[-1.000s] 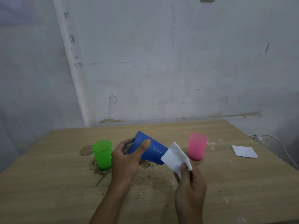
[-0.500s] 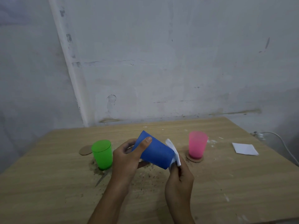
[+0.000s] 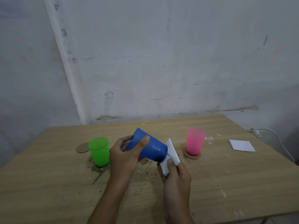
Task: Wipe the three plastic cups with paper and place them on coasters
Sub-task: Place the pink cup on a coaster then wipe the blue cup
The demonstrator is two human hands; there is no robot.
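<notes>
The left hand (image 3: 123, 156) had its grip around the tilted blue cup (image 3: 147, 145) above the counter (image 3: 226, 183); the right hand (image 3: 175, 177) pinched folded white paper (image 3: 171, 156) against its rim.

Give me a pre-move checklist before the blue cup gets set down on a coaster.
1. Left hand grips blue cup, tilted, off the table: ok.
2. Right hand holds paper against the cup's open end: ok.
3. Blue cup wiped clean: cannot tell.
4. Free coaster behind green cup: ok.
5. Pink cup on its coaster: ok.
6. Table clean around green cup: not ok, dirt scattered.
</notes>
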